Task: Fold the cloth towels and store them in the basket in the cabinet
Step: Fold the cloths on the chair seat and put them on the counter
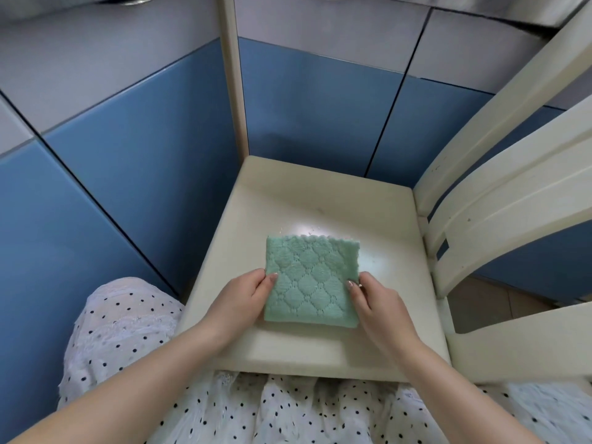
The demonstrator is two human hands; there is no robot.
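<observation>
- The left hand (pixel 246 296) pinches the left edge of the green towel (pixel 309 283), thumb on top; its other fingers look tucked under the edge, though that is hard to tell.
- The right hand (pixel 373 299) pinches the right edge the same way, so both grips close on cloth.
- The towel lies as a folded square on the cream chair seat (pixel 320 200), near its front edge; lift both sides together and level, so the layers stay stacked.
- Beyond stand blue cabinet doors (pixel 314 107); no basket shows, so carry the towel flat until it is found.
</observation>
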